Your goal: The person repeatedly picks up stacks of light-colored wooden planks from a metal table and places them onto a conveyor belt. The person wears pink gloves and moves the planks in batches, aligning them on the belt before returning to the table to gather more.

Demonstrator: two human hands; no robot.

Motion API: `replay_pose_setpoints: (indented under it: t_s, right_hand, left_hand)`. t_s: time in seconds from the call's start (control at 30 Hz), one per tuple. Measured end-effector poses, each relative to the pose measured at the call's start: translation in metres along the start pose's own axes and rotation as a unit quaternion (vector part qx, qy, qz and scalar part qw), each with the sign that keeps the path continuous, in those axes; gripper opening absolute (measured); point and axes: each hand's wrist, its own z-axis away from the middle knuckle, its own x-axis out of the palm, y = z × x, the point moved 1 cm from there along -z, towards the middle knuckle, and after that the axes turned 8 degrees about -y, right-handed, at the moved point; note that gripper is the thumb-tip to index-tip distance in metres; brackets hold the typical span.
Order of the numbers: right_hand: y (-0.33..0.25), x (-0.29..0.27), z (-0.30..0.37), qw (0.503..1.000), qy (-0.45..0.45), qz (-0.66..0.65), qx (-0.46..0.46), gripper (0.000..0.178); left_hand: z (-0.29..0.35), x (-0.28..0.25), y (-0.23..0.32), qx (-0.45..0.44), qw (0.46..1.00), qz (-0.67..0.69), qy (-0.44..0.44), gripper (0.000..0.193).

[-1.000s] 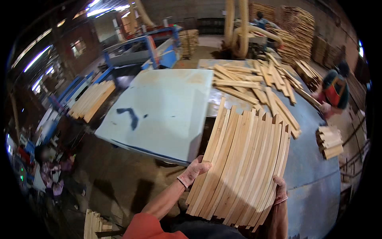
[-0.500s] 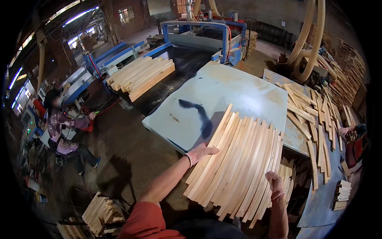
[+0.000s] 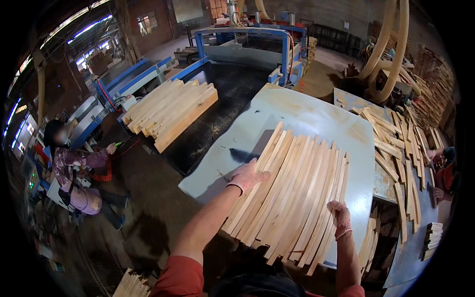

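A broad row of pale wooden strips lies side by side between my hands, their ends uneven. My left hand, in a light knit glove, grips the row's left edge with its thumb on top. At the right edge, the gloved fingers of my right hand are curled around the outer strips. The strips rest over a pale grey-blue tabletop, their near ends reaching toward my body. Parts of both palms are hidden.
Ahead left, more wooden strips sit on a black belt leading into a blue-framed machine. Loose strips cover the right bench. A person stands at left; another person's hand shows at right.
My hands have moved the row of strips forward, farther onto the tabletop. My view has shifted. The person at left has risen or moved nearer.
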Motion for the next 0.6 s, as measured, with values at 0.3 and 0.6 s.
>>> replay_pose_setpoints:
  t_s: [0.3,0.6]
  right_hand:
    - [0.059,0.185,-0.129,0.998,0.048,-0.007,0.039,0.043]
    - [0.151,0.382,-0.225,0.996,-0.020,-0.011,0.088,0.042]
  left_hand:
    - [-0.081,-0.106,-0.082,-0.052,0.969,-0.223,0.090,0.099]
    - [-0.126,-0.229,-0.226,-0.128,0.942,-0.288,0.116,0.098]
